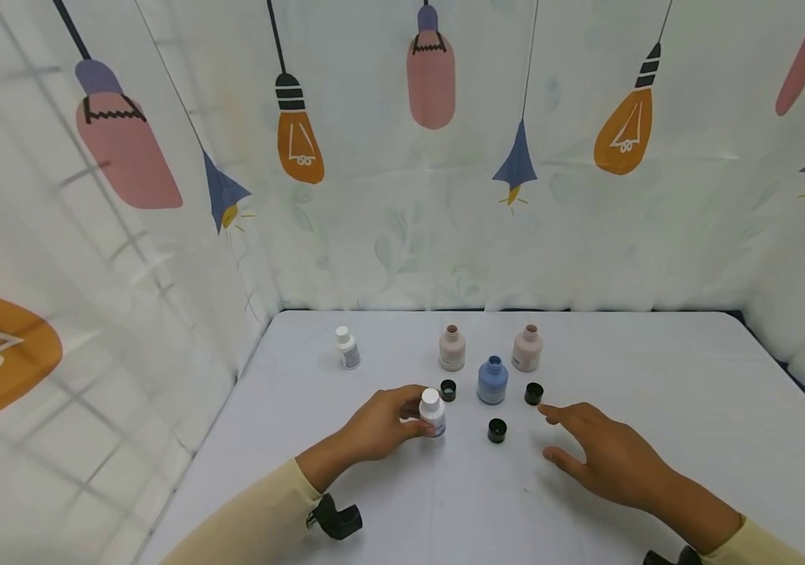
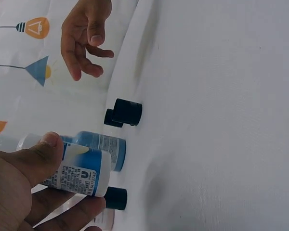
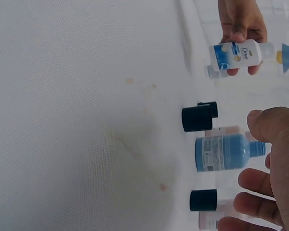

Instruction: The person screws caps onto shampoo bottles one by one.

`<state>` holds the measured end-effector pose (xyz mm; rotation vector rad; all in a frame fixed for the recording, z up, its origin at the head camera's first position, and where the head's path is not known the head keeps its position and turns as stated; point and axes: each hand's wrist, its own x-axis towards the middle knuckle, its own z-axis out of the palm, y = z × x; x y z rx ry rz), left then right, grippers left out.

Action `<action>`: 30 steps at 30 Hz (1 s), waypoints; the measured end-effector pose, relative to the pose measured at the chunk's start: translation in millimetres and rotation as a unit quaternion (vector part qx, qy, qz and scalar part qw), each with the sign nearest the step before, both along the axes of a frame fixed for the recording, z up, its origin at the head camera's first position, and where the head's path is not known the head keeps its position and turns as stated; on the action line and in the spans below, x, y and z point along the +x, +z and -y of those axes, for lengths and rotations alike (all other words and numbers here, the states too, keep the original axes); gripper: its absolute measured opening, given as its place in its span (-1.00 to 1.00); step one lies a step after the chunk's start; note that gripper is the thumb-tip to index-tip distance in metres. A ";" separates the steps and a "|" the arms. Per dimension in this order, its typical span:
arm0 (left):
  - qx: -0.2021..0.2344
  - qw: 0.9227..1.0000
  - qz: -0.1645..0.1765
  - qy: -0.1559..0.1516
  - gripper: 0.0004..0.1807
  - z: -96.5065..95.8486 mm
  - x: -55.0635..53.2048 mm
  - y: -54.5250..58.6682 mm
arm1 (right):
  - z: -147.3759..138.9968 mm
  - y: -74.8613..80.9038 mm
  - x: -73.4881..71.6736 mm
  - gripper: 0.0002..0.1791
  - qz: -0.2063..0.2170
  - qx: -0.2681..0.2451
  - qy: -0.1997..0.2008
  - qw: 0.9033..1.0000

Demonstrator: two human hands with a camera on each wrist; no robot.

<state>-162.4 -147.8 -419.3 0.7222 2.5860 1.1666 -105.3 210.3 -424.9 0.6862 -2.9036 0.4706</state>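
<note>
My left hand (image 1: 383, 426) grips a small white Dove bottle (image 1: 432, 413) with a white cap, held upright just above the table; its blue-and-white label shows in the right wrist view (image 3: 236, 55). Fingers extended and holding nothing, my right hand (image 1: 603, 453) hovers near a black cap (image 1: 533, 393). Two more black caps lie nearby, one (image 1: 497, 430) toward the front and another (image 1: 448, 390) just behind the held bottle. An uncapped blue bottle (image 1: 492, 381) stands between the hands, farther back.
Two uncapped pale pink bottles, one left (image 1: 452, 349) and one right (image 1: 527, 349), stand behind the blue one. Another white-capped bottle (image 1: 348, 348) is at the back left. A white cloth covers the table (image 1: 657, 369), and patterned curtains (image 1: 374, 235) enclose it.
</note>
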 end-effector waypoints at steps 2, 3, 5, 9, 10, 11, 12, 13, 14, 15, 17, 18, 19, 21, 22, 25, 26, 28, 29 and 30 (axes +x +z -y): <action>0.001 1.000 -0.001 0.004 -0.44 2.2 -1.7 -0.4 | -0.2 0.0 0.1 -0.29 0.000 0.001 0.000 1.000; 0.002 1.000 -0.002 0.006 -0.43 3.3 -2.6 -0.7 | -0.3 0.2 0.0 -0.29 0.000 0.003 0.000 1.000; 0.004 1.000 -0.003 0.009 -0.43 5.4 -3.9 -0.8 | -0.2 0.6 -0.4 -0.30 0.002 0.004 0.000 1.000; 0.011 1.000 0.000 0.018 -0.43 9.2 -5.8 -1.3 | -0.2 1.2 -1.0 -0.31 0.007 0.005 0.000 1.000; 0.012 1.000 0.001 0.020 -0.44 10.3 -6.3 -1.8 | -0.2 1.1 -0.9 -0.31 0.008 0.005 0.000 1.000; 0.013 1.000 0.002 0.022 -0.43 11.4 -6.9 -2.5 | -0.2 1.0 -0.9 -0.31 0.009 0.004 0.000 1.000; 0.015 1.000 0.003 0.024 -0.43 12.6 -7.3 -2.9 | -0.2 0.9 -0.8 -0.31 0.010 0.005 -0.001 1.000; 0.015 1.000 0.003 0.026 -0.43 13.8 -7.9 -3.4 | -0.2 0.8 -0.8 -0.31 0.011 0.005 -0.001 1.000; 0.015 0.999 0.002 0.028 -0.43 15.3 -8.6 -3.8 | -0.1 0.7 -0.8 -0.31 0.012 0.005 -0.001 1.000; 0.017 0.999 0.002 0.030 -0.43 16.6 -9.2 -3.8 | 0.0 0.7 -0.8 -0.31 0.012 0.005 -0.002 1.000; 0.018 0.999 0.002 0.036 -0.43 19.4 -10.1 -3.2 | 0.6 0.9 -1.1 -0.31 0.013 0.004 -0.002 1.000; 0.018 0.999 0.002 0.039 -0.43 20.8 -10.6 -2.9 | 0.8 1.0 -1.3 -0.31 0.013 0.004 -0.002 1.000; 0.018 0.999 0.001 0.042 -0.43 22.2 -11.0 -2.6 | 1.1 1.1 -1.5 -0.31 0.014 0.005 -0.003 1.000; 0.018 0.999 0.001 0.048 -0.42 24.6 -11.6 -1.7 | 1.7 1.0 -1.9 -0.31 0.015 0.004 -0.003 1.000; 0.018 0.999 0.000 0.050 -0.42 25.8 -12.0 -1.5 | 1.9 0.9 -2.0 -0.31 0.016 0.004 -0.003 1.000; 0.019 0.998 -0.003 0.055 -0.43 29.3 -13.2 -1.1 | 2.2 0.3 -2.0 -0.31 0.014 0.005 -0.002 1.000; 0.020 0.998 -0.005 0.056 -0.44 30.5 -13.7 -1.2 | 2.3 0.1 -2.0 -0.31 0.012 0.005 -0.001 1.000; 0.021 0.998 -0.006 0.059 -0.44 32.9 -14.6 -1.2 | 2.2 -0.5 -2.1 -0.31 0.007 0.007 0.001 1.000; 0.020 0.998 -0.006 0.062 -0.44 34.0 -15.0 -1.1 | 2.2 -0.7 -2.2 -0.31 0.005 0.008 0.002 1.000; 0.020 0.998 -0.007 0.065 -0.44 35.1 -15.3 -0.9 | 2.2 -0.8 -2.3 -0.30 0.004 0.009 0.002 1.000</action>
